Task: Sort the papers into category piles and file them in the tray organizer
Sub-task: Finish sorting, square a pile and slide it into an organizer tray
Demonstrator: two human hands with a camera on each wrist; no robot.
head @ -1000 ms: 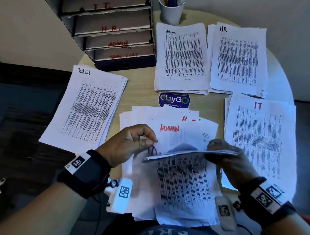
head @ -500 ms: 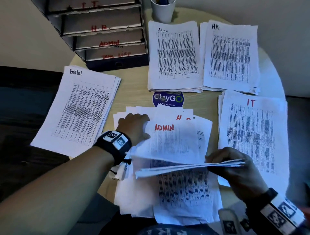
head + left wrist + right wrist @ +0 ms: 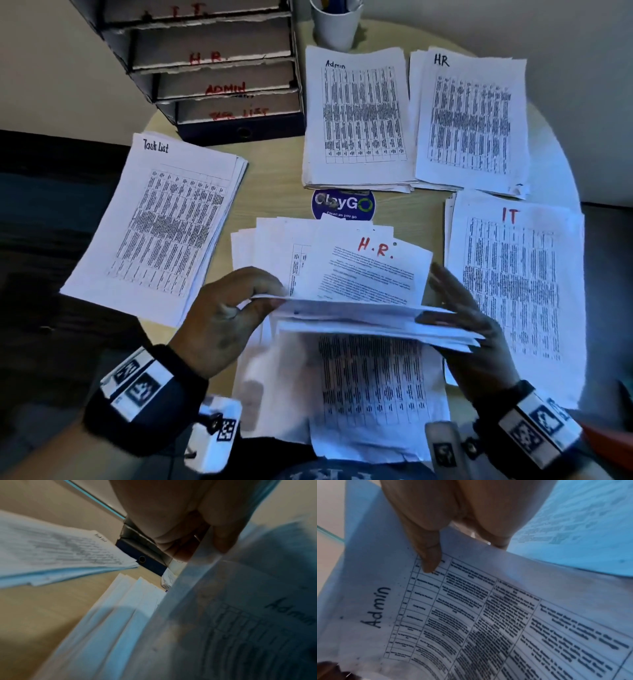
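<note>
Both hands hold a thin sheaf of Admin sheets [image 3: 359,317] edge-on above the unsorted pile [image 3: 373,377] at the table's near edge. My left hand [image 3: 270,296] pinches its left edge and my right hand [image 3: 442,308] grips its right end, thumb on top. In the right wrist view a finger [image 3: 429,561] presses the underside of the sheet marked Admin [image 3: 471,615]. A sheet marked H.R. [image 3: 370,267] lies uppermost on the unsorted pile. Sorted piles lie around: Task List [image 3: 164,222], Admin [image 3: 356,116], HR [image 3: 469,116], IT [image 3: 510,284]. The tray organizer [image 3: 212,68] stands at the back left.
A white cup [image 3: 337,24] with pens stands behind the Admin pile. A round blue ClayGo sticker [image 3: 342,205] shows on the bare table [image 3: 274,178] between the piles. The Task List pile overhangs the round table's left edge.
My left hand reached to the unsorted pile, took the red-lettered ADMIN sheet and brought it onto the sheaf in my right hand. The H.R. sheet now lies exposed.
</note>
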